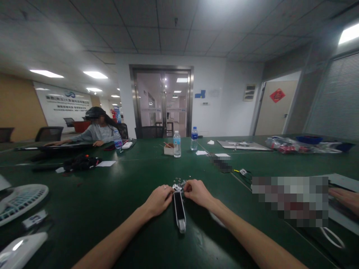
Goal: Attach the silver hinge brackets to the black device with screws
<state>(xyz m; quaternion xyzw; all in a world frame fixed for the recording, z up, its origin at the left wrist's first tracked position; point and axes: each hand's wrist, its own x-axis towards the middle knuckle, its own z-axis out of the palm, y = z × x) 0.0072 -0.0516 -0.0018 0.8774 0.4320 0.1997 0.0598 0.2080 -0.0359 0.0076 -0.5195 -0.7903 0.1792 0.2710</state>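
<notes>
A long, slim white device with a black face [179, 209] lies on the green table, its narrow end toward me. At its far end sits a cluster of small silvery pieces [176, 186], with several tiny rings [179, 179] scattered beyond. My left hand [160, 200] rests on the left of the cluster, fingers bent together, fingertips by the device's top edge. On the other side, my right hand [198, 192] is closed in a pinch beside the pieces. What either hand's fingertips hold is too small or hidden to name.
Two water bottles [177, 145] [194, 139] and a small box [168, 149] stand ahead. A white fan [25, 201] is at left, plastic bags [288, 145] at far right. One person [98, 129] sits across at left; another person's hand [344, 198] shows at right.
</notes>
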